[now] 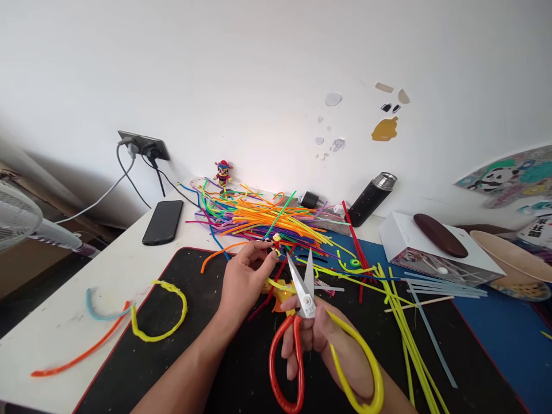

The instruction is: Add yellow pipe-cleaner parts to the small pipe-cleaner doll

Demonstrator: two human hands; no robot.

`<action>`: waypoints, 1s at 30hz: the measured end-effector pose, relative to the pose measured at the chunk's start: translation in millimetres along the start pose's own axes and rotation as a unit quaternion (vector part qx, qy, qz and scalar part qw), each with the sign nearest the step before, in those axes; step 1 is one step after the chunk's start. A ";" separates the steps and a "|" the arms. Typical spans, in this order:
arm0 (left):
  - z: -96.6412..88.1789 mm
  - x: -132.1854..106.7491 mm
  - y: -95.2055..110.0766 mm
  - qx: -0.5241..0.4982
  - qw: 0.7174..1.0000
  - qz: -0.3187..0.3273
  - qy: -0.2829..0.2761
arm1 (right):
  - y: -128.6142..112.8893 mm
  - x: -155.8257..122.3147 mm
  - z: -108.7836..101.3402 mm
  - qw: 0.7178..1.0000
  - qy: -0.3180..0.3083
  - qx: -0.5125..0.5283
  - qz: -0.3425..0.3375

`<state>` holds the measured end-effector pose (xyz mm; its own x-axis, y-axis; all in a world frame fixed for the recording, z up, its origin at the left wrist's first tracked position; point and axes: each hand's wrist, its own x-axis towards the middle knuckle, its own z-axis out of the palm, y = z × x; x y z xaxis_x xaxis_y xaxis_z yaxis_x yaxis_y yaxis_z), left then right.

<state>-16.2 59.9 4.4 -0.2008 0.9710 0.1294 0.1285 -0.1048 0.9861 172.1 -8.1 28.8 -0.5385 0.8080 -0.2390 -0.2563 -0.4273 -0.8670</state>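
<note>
My left hand is over the black mat with thumb and fingertips pinched on a small piece with red, pale yellow and dark parts; its exact kind is too small to make out. Close by on the right, my right hand grips a pair of scissors with one red and one yellow handle. The blades are spread and point up and away, just right of the small piece. Beneath the hands lies a yellow and orange object, partly hidden by my fingers and the scissors.
A heap of coloured pipe cleaners lies behind the mat. Lime strips lie right, a yellow ring left. Around stand a phone, figurine, leaning black flask, white box and fan.
</note>
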 end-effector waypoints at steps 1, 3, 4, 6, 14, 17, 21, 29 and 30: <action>-0.1 -0.3 0.4 0.007 1.000 0.004 0.001 | -1.2 -1.5 1.0 1.000 0.000 -0.026 0.009; -0.4 -0.9 1.1 0.016 1.000 0.007 0.002 | -5.4 -4.3 3.3 0.997 0.013 -0.071 0.024; -0.6 -1.1 1.5 0.019 1.000 0.009 0.002 | -7.8 -5.2 4.5 0.995 0.022 -0.089 0.029; -0.8 -1.3 2.3 0.026 1.000 0.011 0.004 | -11.2 -5.9 6.7 0.992 0.041 -0.115 0.041; -0.6 -1.7 2.8 0.036 0.999 0.015 0.001 | 1.1 -0.5 11.1 0.979 0.107 -0.166 0.054; -1.0 -1.9 2.5 0.035 0.999 0.020 -0.001 | 3.2 0.1 12.0 0.977 0.117 -0.172 0.054; -1.8 -2.2 1.8 0.034 0.999 0.026 -0.001 | 4.5 2.0 12.4 0.975 0.120 -0.176 0.061; -0.5 -2.8 -1.0 0.053 0.998 0.036 -0.003 | 11.5 9.6 13.3 0.969 0.155 -0.183 0.067; -0.4 -3.0 -1.1 0.055 0.998 0.036 -0.002 | 12.1 10.2 13.4 0.968 0.155 -0.185 0.066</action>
<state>-16.2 57.0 3.0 -0.1842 0.9626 0.1985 0.2475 -0.1500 0.9572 152.8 -10.5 21.8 -0.2654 0.8633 -0.4293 0.1338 -0.4080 -0.9031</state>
